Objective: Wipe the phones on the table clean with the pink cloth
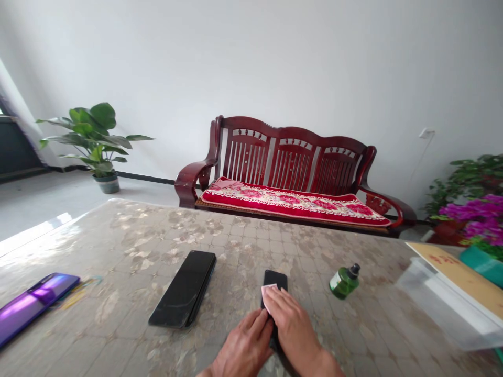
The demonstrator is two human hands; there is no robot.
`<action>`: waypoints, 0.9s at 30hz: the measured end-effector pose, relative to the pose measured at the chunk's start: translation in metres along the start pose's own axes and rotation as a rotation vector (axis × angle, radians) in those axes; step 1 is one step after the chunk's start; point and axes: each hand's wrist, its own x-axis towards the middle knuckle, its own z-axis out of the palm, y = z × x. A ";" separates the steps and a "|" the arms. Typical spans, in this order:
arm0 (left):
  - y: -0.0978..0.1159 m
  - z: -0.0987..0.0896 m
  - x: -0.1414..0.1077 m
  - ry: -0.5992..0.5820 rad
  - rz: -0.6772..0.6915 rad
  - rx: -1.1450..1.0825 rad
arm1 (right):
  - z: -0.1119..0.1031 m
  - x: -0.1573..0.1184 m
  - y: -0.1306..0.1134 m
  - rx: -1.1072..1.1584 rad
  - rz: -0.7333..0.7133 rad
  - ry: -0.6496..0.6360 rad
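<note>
A small black phone (276, 279) lies on the patterned tablecloth (231, 246) near the front middle. My right hand (293, 322) rests over it, fingers pressed together on a pale pink cloth (269, 287) against its upper face. Beside it, my left hand (247, 337) has its fingers bent round the phone's lower left edge. A dark strip shows between my hands below the phone; what it is cannot be made out. To the left lie stacked larger black phones (184, 290). On the right a green bottle (345, 281) with a black top stands tilted in view.
A purple phone (39, 301) lies at the far left beside yellow bands. At the right edge are a clear plastic box (436, 309), a tan booklet (463, 269) and purple flowers (481, 220). A wooden bench (291, 157) stands behind the table, with a potted plant (106, 183) back left.
</note>
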 end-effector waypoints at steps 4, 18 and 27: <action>-0.001 -0.008 0.000 -0.013 0.087 0.038 | 0.001 0.041 0.011 0.002 0.106 -0.002; 0.004 -0.023 0.006 -0.038 0.001 -0.052 | -0.018 -0.021 0.007 -0.065 -0.089 -0.038; 0.000 -0.018 0.003 -0.033 -0.012 -0.080 | -0.005 0.017 0.020 -0.068 0.117 0.033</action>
